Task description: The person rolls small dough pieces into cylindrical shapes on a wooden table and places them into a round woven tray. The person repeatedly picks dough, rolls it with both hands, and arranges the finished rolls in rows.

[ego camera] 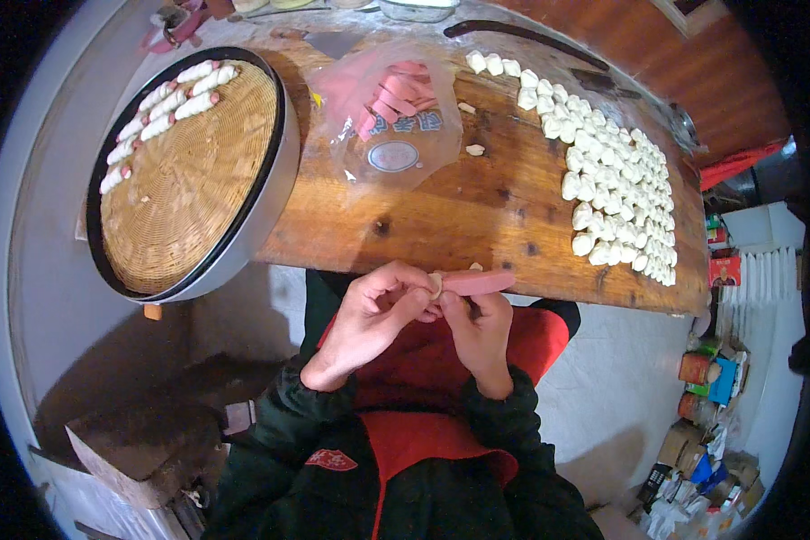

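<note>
Just beyond the table's front edge, over my lap, a pink sausage [484,281] lies sideways between my hands. Fingers of my left hand [376,320] pinch a pale dough strip [437,286] around its left end. My right hand [480,329] grips the sausage from below with thumb and fingers. A clear printed plastic bag [405,165] holding more pink sausages [405,88] lies ahead on the wooden table [432,223]. Dough-wrapped sausages [165,106] sit in rows on the upper left of a round woven mat [196,196]. Small white dough pieces [614,182] cover the table's right side.
The mat sits in a round metal pan [280,175] overhanging the table's left front. Stray dough bits [474,150] lie near the bag. Behind are a metal blade [334,44], a long dark curved tool [526,42] and bowls [418,9]. Boxes and jars [709,378] stand at right.
</note>
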A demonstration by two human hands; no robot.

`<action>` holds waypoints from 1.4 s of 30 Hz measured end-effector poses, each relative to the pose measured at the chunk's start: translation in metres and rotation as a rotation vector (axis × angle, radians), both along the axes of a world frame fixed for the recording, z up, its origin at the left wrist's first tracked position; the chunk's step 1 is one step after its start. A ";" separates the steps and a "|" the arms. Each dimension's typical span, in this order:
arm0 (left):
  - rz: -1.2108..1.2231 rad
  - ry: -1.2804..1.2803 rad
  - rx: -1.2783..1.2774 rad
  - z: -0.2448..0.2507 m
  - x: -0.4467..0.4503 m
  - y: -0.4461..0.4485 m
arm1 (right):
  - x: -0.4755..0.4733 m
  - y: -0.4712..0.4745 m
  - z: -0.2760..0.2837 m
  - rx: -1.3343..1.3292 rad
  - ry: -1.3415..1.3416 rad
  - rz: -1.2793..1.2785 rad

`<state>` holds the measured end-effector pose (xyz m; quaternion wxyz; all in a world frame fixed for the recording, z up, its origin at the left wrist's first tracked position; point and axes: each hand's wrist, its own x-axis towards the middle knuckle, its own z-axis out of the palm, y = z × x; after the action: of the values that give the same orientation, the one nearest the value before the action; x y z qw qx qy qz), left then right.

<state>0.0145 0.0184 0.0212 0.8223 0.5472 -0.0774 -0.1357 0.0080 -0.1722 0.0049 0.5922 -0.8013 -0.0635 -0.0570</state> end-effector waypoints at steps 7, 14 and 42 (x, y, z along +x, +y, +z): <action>0.089 -0.259 0.523 0.023 0.004 0.007 | -0.003 0.006 0.019 -0.101 -0.089 0.039; -0.018 -0.719 1.089 0.019 0.019 0.022 | 0.016 -0.033 0.062 -0.585 -0.141 0.375; 0.151 -0.661 1.122 -0.004 0.002 0.025 | -0.024 -0.014 0.015 -0.452 0.018 0.245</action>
<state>0.0164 0.0439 0.0169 0.3519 0.9100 -0.2049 0.0777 -0.0158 -0.1859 0.0199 0.4013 -0.9000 -0.1660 0.0377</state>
